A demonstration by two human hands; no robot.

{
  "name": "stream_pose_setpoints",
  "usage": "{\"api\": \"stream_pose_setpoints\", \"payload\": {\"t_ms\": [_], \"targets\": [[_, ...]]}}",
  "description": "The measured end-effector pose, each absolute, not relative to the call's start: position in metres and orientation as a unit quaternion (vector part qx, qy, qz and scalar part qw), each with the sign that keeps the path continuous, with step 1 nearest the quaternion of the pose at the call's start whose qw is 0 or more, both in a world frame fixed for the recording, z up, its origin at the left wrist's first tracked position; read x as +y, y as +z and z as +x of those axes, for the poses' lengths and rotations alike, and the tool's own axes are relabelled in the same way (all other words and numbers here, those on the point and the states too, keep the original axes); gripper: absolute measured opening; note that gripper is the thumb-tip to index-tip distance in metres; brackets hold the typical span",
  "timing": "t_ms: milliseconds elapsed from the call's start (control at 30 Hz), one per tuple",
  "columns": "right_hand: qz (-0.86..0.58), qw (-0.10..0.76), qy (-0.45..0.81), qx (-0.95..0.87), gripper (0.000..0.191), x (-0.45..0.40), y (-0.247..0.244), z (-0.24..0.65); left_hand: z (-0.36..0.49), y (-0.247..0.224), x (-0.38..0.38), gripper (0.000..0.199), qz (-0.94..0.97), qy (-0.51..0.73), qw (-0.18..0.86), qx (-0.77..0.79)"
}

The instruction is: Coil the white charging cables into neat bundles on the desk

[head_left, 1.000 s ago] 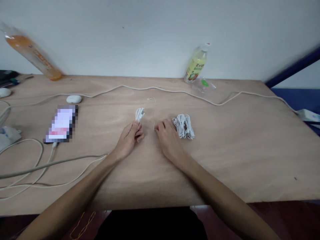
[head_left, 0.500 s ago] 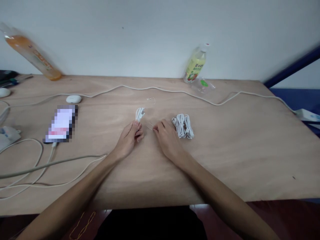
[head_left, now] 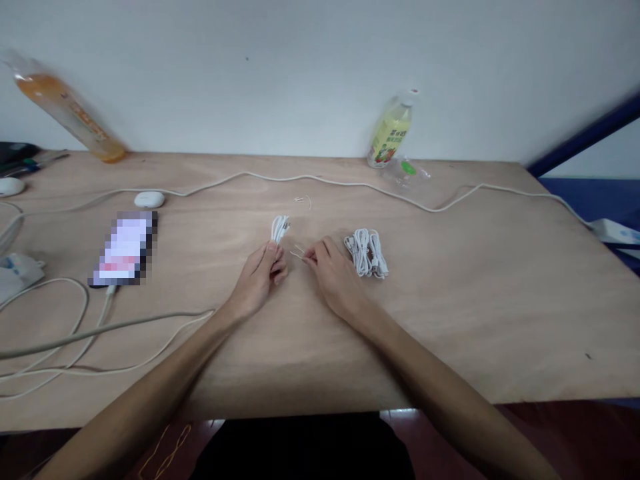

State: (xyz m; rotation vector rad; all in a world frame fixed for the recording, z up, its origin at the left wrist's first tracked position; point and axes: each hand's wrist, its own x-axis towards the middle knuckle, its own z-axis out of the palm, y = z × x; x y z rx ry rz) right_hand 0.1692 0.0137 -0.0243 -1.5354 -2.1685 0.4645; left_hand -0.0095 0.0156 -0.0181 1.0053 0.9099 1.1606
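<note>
My left hand (head_left: 260, 275) is closed around a folded white cable (head_left: 280, 229), whose looped end sticks up above the thumb. To its right, my right hand (head_left: 333, 270) pinches a thin white twist tie (head_left: 298, 252) that points toward the left hand without touching the cable. Beside the right hand's knuckles, several bundled white cables (head_left: 367, 253) lie together on the wooden table (head_left: 475, 300). Short bits of thin white tie (head_left: 303, 200) rest farther back.
A phone (head_left: 124, 248) on a charging cable and a white case (head_left: 149, 199) lie left. An orange bottle (head_left: 75, 120) and a yellow-labelled bottle (head_left: 390, 133) stand by the wall, near a clear wrapper (head_left: 407, 172). A long white cord (head_left: 305, 177) crosses the back.
My right hand has shifted slightly left with the twist tie, nearer to my left hand. The left hand keeps its hold on the cable.
</note>
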Motion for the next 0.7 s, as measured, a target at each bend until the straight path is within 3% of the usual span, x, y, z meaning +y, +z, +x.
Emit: {"api": "stream_pose_setpoints", "payload": {"t_ms": [167,700], "targets": [[-0.494,0.381,0.283,-0.728,0.012,0.01,-0.018,0.172,-0.01,-0.016,0.014,0.06,0.449,0.509,0.611,0.407],[-0.457,0.435,0.368,-0.683,0.011,0.003,-0.014,0.167,-0.003,-0.015,0.001,0.058,0.501,0.452,0.637,0.373]]}}
